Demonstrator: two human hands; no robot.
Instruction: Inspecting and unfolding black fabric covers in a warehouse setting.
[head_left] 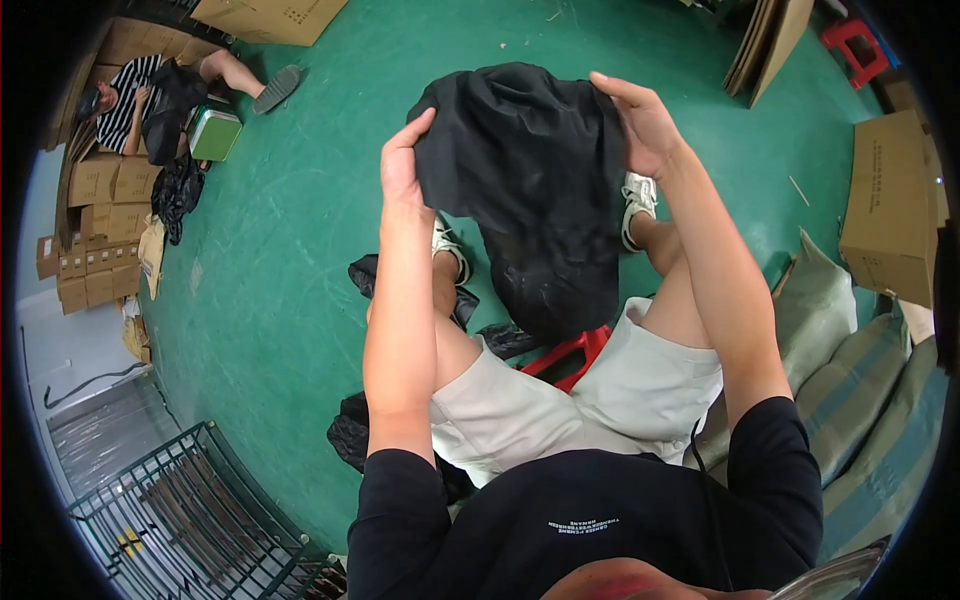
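A piece of black cloth (520, 150), wrinkled and bag-like, is stretched between my two hands in front of my knees. Its lower part hangs down towards my lap; whether it is a bag or a garment, I cannot tell. My left hand (402, 168) grips its left edge, thumb in front and fingers mostly hidden behind the fabric. At the upper right corner, my right hand (648, 128) holds the other edge with the thumb on top; its fingers are partly covered. Beneath the cloth, part of a red plastic stool (575, 360) shows between my thighs.
Crumpled black plastic bags (350, 432) lie by my left leg. Stuffed woven sacks (860, 385) and a carton (885, 200) stand at my right. A metal rack (190, 510) is at lower left. Another person (145, 105) sits by stacked cartons (110, 235) at far left.
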